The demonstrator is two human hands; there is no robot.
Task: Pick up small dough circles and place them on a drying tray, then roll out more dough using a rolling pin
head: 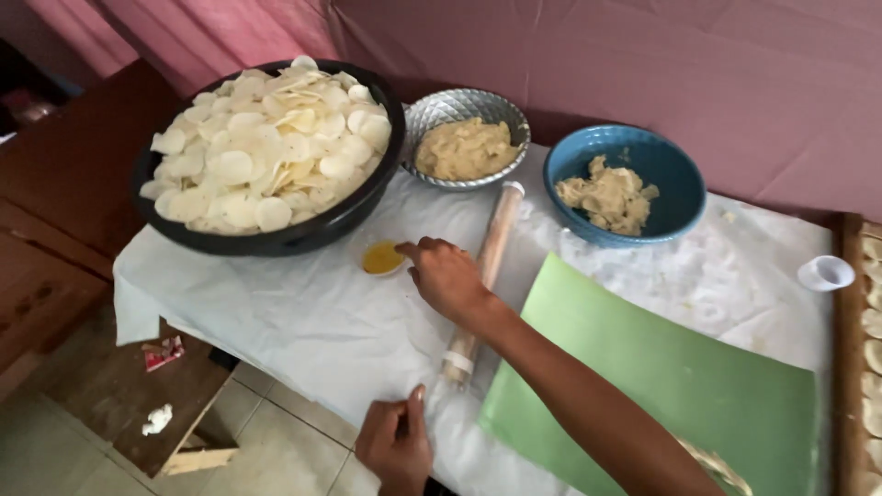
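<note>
Across the middle of the frame I see the table under a white cloth, with a green mat laid flat at lower right, likely as a rolling surface. At upper left sits a black basin heaped with pale round slices, set back out of the way. Right of it stand a silver bowl and a blue bowl, both holding yellowish dough within arm's reach. A rolling pin lies at a slant between the bowls and the mat's left edge. My right hand crosses over it, fingers loosely curled and holding nothing, fingertips at the small yellow dish just below the basin. My left hand, at the bottom edge, pinches the cloth's hem, seemingly steadying it. A white cup sits at far right.
</note>
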